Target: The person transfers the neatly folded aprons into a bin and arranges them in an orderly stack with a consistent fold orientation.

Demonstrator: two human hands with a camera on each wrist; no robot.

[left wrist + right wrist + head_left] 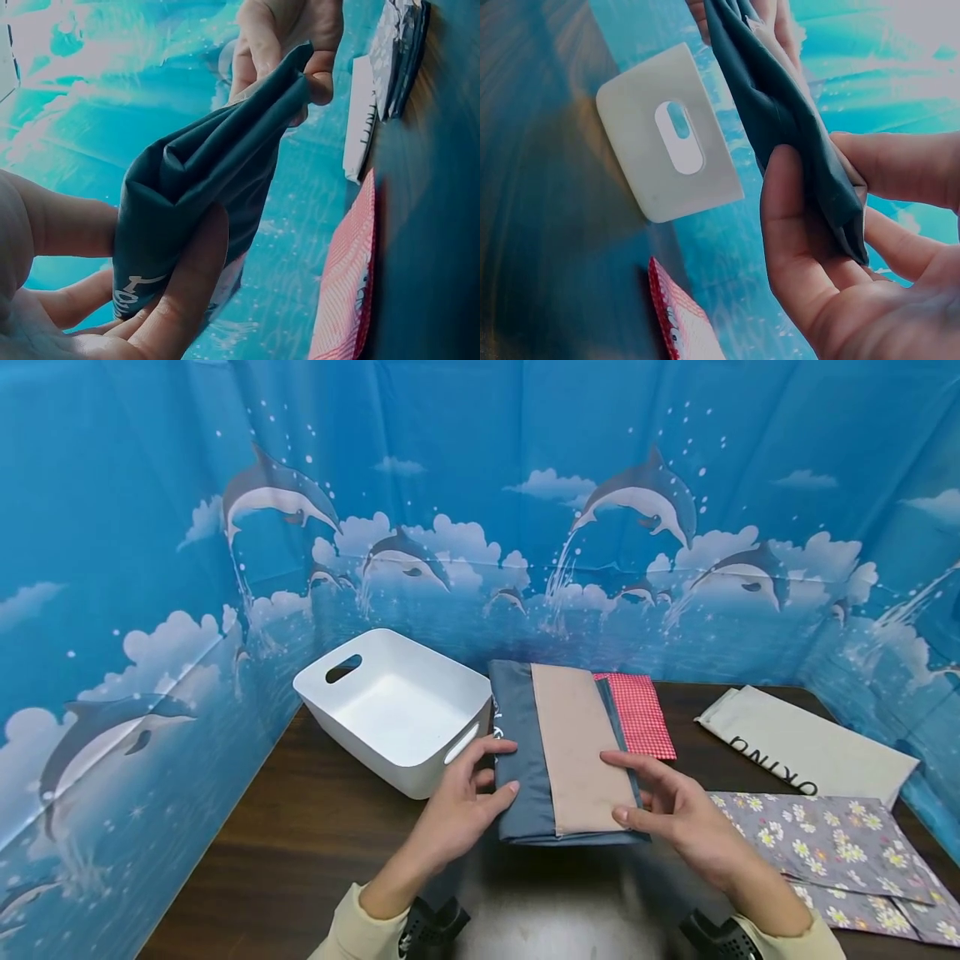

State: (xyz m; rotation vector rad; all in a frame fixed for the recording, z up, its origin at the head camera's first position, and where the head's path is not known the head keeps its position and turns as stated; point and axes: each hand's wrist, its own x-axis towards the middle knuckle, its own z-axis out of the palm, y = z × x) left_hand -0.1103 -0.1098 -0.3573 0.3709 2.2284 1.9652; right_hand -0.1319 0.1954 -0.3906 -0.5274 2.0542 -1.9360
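A folded dark blue-grey cloth (521, 710) with a broad beige panel (581, 735) is raised above the table between both hands. My left hand (463, 806) pinches its left edge, thumb on one face and fingers on the other. Its right edge is gripped the same way by my right hand (675, 806). In the left wrist view the folded layers of the cloth (202, 165) show end-on, with white lettering near the left fingers. The right wrist view shows the right hand (855, 300) around the other end of the cloth (780, 105).
A white plastic basket (333, 722) with handle holes stands on the dark wooden table (300, 843) at left. Behind the cloth lies a red checked cloth (641, 714). At right are a folded cream cloth with black lettering (817, 739) and a grey daisy-print cloth (832, 843). Dolphin-print curtains surround the table.
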